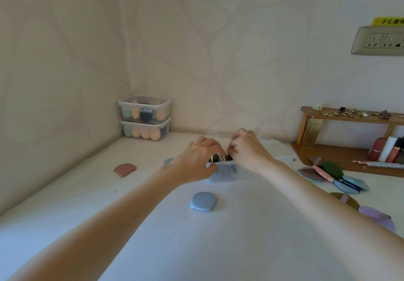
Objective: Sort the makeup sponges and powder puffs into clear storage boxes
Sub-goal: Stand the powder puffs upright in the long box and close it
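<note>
A clear storage box (227, 174) stands mid-table with several dark powder puffs upright inside. My left hand (197, 159) curls over its left rim, thumb against the near wall, fingertips among the puffs. My right hand (248, 149) reaches in from the right, fingers pinched on the puffs in the box. A blue-grey puff (203, 201) lies in front of the box, a pink puff (125, 169) to the left, and another blue puff (168, 162) peeks out behind my left wrist. A pile of loose puffs (334, 177) lies to the right.
Two closed clear boxes (145, 118) filled with egg-shaped sponges are stacked in the back left corner. A wooden shelf (349, 116) with small items and cosmetics stands at the right. A brown puff (345, 200) and a lilac puff (378, 217) lie beside my right forearm.
</note>
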### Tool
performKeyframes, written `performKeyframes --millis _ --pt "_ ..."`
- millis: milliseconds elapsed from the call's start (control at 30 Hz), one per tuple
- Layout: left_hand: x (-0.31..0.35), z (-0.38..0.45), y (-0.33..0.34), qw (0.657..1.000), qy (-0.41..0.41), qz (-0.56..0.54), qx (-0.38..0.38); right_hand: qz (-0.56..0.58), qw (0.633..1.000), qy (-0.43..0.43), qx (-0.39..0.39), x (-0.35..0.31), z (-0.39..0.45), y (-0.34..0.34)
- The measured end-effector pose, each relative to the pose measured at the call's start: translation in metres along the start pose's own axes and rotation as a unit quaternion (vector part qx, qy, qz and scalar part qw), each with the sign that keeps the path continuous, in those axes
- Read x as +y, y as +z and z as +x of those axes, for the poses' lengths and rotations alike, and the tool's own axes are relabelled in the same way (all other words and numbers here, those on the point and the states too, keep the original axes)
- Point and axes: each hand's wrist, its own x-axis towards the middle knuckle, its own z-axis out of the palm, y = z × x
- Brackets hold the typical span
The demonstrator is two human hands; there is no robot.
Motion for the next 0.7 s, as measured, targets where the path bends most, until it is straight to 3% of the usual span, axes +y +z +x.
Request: performKeyframes --millis 67,133,200,267,367,567,700 --pt "-0.003 -0.011 -0.001 0.998 0.002 -0.030 0.048 0.030 0.995 -0.036 0.093 -0.005 -0.008 -0.009" --pt "-0.007 -0.022 -0.004 0.996 -0.021 -0.046 0.072 0.097 0.988 -0.064 0.100 -0.016 -0.022 -0.015" --pt "-0.011 -0.028 -0.006 0.994 -0.057 -0.053 0.080 0.126 0.987 -0.094 -0.032 -0.029 -0.037 -0.010" --pt "-0.012 -0.031 -0.008 0.992 -0.085 -0.052 0.077 0.081 0.975 -0.110 -0.178 -0.041 -0.049 0.005" --pt "-0.009 -0.032 -0.009 0.992 -0.098 -0.048 0.067 0.053 0.961 -0.129 -0.239 -0.049 -0.057 0.024" --pt "0.002 -0.018 -0.016 0.996 -0.071 -0.045 0.038 0.117 0.968 -0.059 -0.216 -0.033 -0.037 -0.011" --pt "0.008 -0.001 -0.014 0.998 -0.052 -0.038 -0.010 0.252 0.965 0.047 -0.056 0.004 -0.020 -0.055"
